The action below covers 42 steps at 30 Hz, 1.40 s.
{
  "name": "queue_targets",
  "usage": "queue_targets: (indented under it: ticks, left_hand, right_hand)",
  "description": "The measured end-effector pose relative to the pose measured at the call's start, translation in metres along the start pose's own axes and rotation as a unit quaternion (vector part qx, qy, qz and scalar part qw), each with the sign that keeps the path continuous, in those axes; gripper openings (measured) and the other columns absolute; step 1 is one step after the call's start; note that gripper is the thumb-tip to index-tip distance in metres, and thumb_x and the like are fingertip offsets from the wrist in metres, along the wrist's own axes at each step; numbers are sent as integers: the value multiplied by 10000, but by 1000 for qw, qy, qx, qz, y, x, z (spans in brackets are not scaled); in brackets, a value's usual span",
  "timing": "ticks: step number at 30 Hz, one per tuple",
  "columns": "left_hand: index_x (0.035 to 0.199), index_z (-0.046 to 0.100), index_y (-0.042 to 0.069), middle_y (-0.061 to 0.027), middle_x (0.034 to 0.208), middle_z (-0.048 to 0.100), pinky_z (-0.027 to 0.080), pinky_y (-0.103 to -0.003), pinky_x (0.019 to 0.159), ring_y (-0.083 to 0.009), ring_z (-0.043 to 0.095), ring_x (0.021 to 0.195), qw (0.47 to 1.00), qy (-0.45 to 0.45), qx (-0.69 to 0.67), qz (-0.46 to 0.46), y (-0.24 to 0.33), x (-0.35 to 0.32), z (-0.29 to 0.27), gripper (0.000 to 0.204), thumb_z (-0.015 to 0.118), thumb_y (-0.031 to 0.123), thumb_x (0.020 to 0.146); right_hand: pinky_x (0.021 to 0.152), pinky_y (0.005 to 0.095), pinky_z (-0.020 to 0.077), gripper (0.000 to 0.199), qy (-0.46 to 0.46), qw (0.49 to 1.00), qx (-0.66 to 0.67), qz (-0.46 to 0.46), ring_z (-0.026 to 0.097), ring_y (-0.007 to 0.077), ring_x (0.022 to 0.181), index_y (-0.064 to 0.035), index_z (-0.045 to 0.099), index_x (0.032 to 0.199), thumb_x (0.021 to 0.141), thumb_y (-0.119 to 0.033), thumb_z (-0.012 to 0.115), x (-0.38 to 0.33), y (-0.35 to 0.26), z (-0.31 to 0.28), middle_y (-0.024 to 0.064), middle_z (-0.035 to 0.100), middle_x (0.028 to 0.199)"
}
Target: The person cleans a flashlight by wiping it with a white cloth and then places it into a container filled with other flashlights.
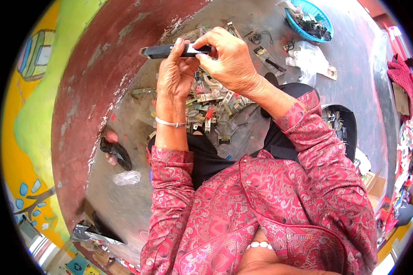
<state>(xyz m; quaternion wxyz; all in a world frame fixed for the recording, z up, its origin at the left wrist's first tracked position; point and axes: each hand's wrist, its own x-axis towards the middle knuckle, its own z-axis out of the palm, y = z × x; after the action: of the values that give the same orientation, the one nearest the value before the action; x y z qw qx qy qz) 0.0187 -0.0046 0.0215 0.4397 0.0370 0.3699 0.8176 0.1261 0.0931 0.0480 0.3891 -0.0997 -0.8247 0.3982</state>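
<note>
Above the floor I hold up a long, narrow black box [158, 52], lying roughly level. My left hand [173, 75] grips it from below, its thumb pressed upright against the near side. At the box's right end, my right hand [229, 57] has thumb and fingers closed on it, next to a pale patch on the surface. Beneath both hands a loose heap of small cards and clear plastic packaging [211, 98] spreads over the floor, partly covered by my left wrist.
A blue basket [313, 39] with dark items stands at the far right, near a white plastic bag [307, 59]. Beside my right leg sits a black container [348, 130] with small pieces. A red-brown wall [73, 105] curves along the left, with crumpled clear plastic [126, 178] near it.
</note>
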Motion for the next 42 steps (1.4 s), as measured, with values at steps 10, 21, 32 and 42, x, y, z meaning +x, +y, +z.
queue_targets:
  ticks: [10,21,32,42]
  left_hand:
    - [1027,469,-6,-224,993,590,538,-390,776,-304,600,912,947,-85,157,265,24,-15,15,276,610,1,790]
    - [1075,478,-29,-215,1048,565,498,-395,853,-295,557,1006,986,-104,-18,128,12,-8,2,312,611,68,810]
    - [1098,450,-22,-206,1050,563,500,-406,849,-308,558,999,985,-73,74,135,7,-10,14,323,593,48,817]
    - [1045,492,-7,-182,1072,548,507,-393,851,-293,542,1030,992,-64,-17,109,5,-2,2,222,553,72,848]
  right_hand:
    - [710,229,493,264,-28,942,290,164,571,109,782,1,542,998,745,72,514,2,2,-1,52,576,905]
    - [441,217,451,311,-106,846,371,369,545,99,469,7,590,764,799,-301,619,12,-3,-21,45,569,595]
    - [430,235,471,171,-91,915,252,302,576,118,475,36,587,801,743,-124,579,13,8,-24,76,597,618]
    - [489,223,486,114,-77,826,423,364,585,130,546,18,557,854,810,-78,516,5,-3,-22,85,595,725]
